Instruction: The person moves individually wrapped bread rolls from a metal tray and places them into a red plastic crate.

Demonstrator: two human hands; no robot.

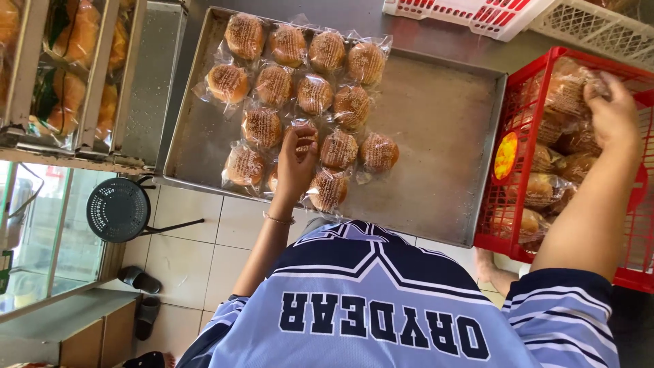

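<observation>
We press our left hand (294,163) down on a wrapped bun (304,140) in the neat rows on the metal tray (436,136), fingers on it but not closed, while our right hand (613,112) at three o'clock grabs a bagged bun (571,88) from the red basket (524,102).

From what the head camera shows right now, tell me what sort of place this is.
Probably a bakery or bread shop: clear-wrapped round buns lie in rows on a large metal tray, a red plastic crate holds more, and a side rack carries packaged bread.
</observation>
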